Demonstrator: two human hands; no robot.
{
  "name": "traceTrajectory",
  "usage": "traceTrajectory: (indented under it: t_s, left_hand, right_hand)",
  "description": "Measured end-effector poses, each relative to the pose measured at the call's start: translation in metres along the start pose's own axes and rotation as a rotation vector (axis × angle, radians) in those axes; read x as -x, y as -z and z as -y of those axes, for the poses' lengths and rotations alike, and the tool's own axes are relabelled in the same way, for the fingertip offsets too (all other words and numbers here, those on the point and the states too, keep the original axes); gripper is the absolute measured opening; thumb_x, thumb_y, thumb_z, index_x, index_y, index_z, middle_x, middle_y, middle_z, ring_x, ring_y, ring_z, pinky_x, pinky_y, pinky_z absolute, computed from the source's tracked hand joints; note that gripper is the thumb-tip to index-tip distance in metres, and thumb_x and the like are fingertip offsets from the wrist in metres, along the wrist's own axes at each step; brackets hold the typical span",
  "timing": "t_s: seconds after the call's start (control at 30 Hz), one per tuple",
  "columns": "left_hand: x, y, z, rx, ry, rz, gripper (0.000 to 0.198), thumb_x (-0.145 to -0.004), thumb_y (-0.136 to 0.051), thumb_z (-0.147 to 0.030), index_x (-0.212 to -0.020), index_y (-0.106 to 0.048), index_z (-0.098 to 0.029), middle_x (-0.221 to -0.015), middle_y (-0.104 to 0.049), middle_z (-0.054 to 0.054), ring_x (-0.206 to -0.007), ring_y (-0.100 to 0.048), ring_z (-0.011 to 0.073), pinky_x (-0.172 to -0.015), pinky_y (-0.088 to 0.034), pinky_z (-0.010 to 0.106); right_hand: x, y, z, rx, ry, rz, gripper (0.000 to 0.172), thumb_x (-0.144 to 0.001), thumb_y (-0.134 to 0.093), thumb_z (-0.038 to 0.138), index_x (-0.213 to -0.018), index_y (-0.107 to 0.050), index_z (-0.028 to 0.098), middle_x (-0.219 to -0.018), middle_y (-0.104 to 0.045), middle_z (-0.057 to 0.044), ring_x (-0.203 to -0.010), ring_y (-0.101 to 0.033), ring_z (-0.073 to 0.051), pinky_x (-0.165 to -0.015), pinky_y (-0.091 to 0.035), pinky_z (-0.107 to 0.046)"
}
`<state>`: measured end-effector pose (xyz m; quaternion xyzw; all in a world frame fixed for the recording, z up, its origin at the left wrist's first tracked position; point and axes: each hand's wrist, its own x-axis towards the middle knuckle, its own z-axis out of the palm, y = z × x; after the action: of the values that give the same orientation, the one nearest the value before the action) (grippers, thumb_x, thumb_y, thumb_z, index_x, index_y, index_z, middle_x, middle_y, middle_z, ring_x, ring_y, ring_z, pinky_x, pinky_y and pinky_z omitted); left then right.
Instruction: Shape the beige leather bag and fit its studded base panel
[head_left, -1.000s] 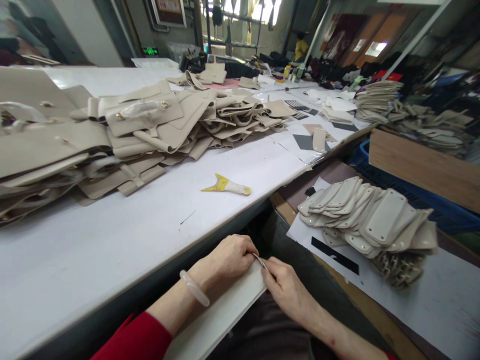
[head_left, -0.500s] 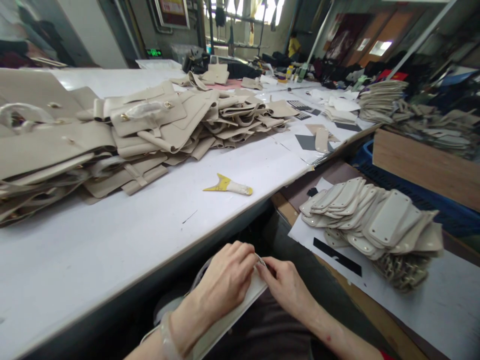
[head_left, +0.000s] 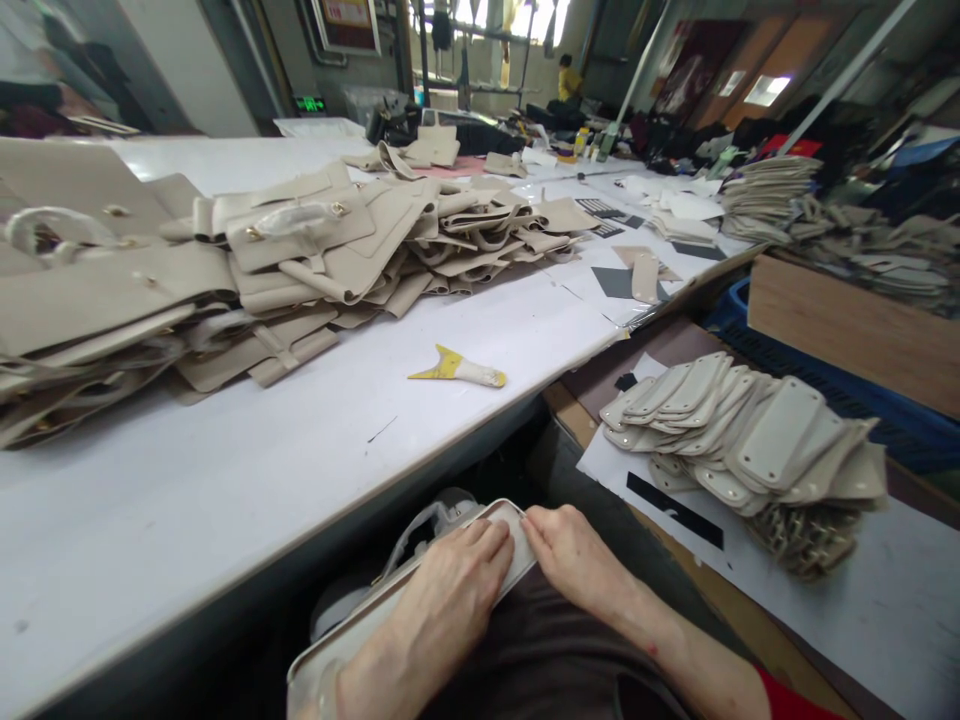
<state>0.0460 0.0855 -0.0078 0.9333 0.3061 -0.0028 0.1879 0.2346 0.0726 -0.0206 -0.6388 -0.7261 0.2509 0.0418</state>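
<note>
A big workroom is full of tables and cream-coloured bag parts. A long white desk [head_left: 225,480] runs across the view. On its far left side lies a big heap of cream flaps [head_left: 247,270] with small gold studs. Near the desk's front edge, by the right corner, lies a small yellow and white scraper [head_left: 457,370], well apart from the hands.

Below the desk's front edge, on the person's lap, lies a flat cream panel [head_left: 375,610]. Its rounded corner points up toward the desk. The left hand [head_left: 450,600] lies flat on top of the panel, with its fingers together and pressing down near that corner. The right hand [head_left: 574,555] touches the same corner from the right side, with fingers bent and close together on the edge. The two hands almost meet at their fingertips. Some clear plastic wrap [head_left: 427,525] sticks out from under the panel on the left.

To the right is a lower table [head_left: 885,600] covered in white paper. A fanned pile of cream tabs [head_left: 742,430] rests on it, near its left edge. Far back, a person in yellow [head_left: 568,82] is in the room.
</note>
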Motion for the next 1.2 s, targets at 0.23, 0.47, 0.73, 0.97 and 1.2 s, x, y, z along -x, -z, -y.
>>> traceTrajectory:
  t_s: [0.23, 0.47, 0.73, 0.97, 1.2]
  left_hand:
    - [-0.023, 0.012, 0.017, 0.182, 0.058, -0.224, 0.021, -0.093, -0.044, -0.012, -0.101, -0.063, -0.018, -0.104, -0.062, 0.005, -0.093, -0.057, 0.0210, -0.086, -0.051, 0.036]
    - [-0.051, 0.000, 0.049, 0.449, 0.039, -0.173, 0.024, -0.089, -0.052, -0.015, -0.101, -0.072, -0.019, -0.100, -0.070, 0.003, -0.093, -0.064, 0.0170, -0.089, -0.050, 0.029]
    - [-0.052, 0.001, 0.058, 0.505, -0.006, -0.121, 0.024, -0.089, -0.052, -0.017, -0.096, -0.075, -0.018, -0.095, -0.072, 0.003, -0.087, -0.065, 0.0162, -0.083, -0.050, 0.026]
    - [-0.051, 0.001, 0.060, 0.507, -0.006, -0.126, 0.026, -0.086, -0.052, -0.015, -0.097, -0.075, -0.017, -0.097, -0.073, 0.005, -0.089, -0.066, 0.0175, -0.085, -0.050, 0.027]
    - [-0.050, -0.004, 0.060, 0.507, -0.008, -0.134, 0.029, -0.084, -0.049, -0.015, -0.095, -0.076, -0.017, -0.095, -0.073, 0.007, -0.088, -0.067, 0.0203, -0.084, -0.051, 0.030]
  right_hand:
    - [0.007, -0.008, 0.000, -0.285, -0.016, -0.047, 0.034, -0.103, -0.038, 0.032, -0.080, -0.059, 0.018, -0.074, -0.066, -0.005, -0.068, -0.063, -0.019, -0.061, -0.034, -0.029]
    - [0.001, -0.018, -0.025, -0.859, -0.133, 0.048, 0.054, -0.096, -0.045, 0.062, -0.066, -0.053, 0.018, -0.057, -0.049, 0.002, -0.051, -0.045, -0.014, -0.051, -0.032, -0.027]
    - [-0.004, -0.033, -0.030, -1.252, -0.158, 0.147, 0.051, -0.090, -0.060, 0.063, -0.094, -0.072, 0.014, -0.085, -0.063, -0.005, -0.089, -0.055, -0.022, -0.081, -0.043, -0.032]
    - [-0.009, -0.023, -0.021, -1.219, -0.224, 0.257, 0.058, -0.082, -0.067, 0.069, -0.096, -0.073, 0.013, -0.082, -0.060, -0.004, -0.089, -0.052, -0.023, -0.081, -0.041, -0.034]
    - [-0.012, -0.011, -0.016, -1.189, -0.263, 0.396, 0.061, -0.077, -0.070, 0.072, -0.094, -0.070, 0.013, -0.081, -0.056, -0.002, -0.077, -0.045, -0.015, -0.073, -0.037, -0.027]
